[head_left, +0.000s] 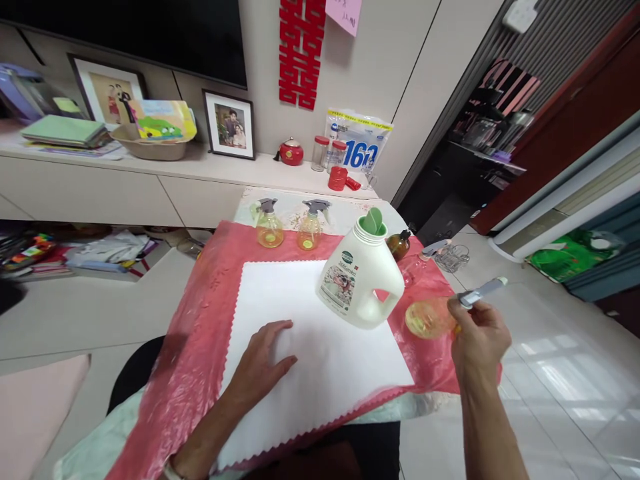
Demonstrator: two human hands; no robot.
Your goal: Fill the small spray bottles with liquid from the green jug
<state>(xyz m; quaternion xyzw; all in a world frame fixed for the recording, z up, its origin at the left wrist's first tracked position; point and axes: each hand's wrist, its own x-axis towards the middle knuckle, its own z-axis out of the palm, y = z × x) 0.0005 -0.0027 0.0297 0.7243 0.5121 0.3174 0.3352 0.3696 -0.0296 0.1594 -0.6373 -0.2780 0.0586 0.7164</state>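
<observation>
My left hand (265,360) hovers over or rests on the white scallop-edged sheet (310,353), thumb and fingers apart, holding nothing. On the right, my right hand (480,337) is closed around the neck of a spray bottle with a grey trigger head (483,293). Its clear yellowish body (427,320) is tilted, base to the left. Between my hands a large white detergent jug (360,273) stands on the sheet, with a green piece (373,221) in its mouth. Behind the jug is a small amber bottle (399,245); another spray bottle (417,267) is beside it.
Two more spray bottles (270,230) with yellow liquid stand at the table's back edge. Red plastic film (200,313) covers the table under the sheet. Farther back, a cabinet top holds lidded jars (320,155), a red pot (291,153), a white bag (357,140) and picture frames (230,125).
</observation>
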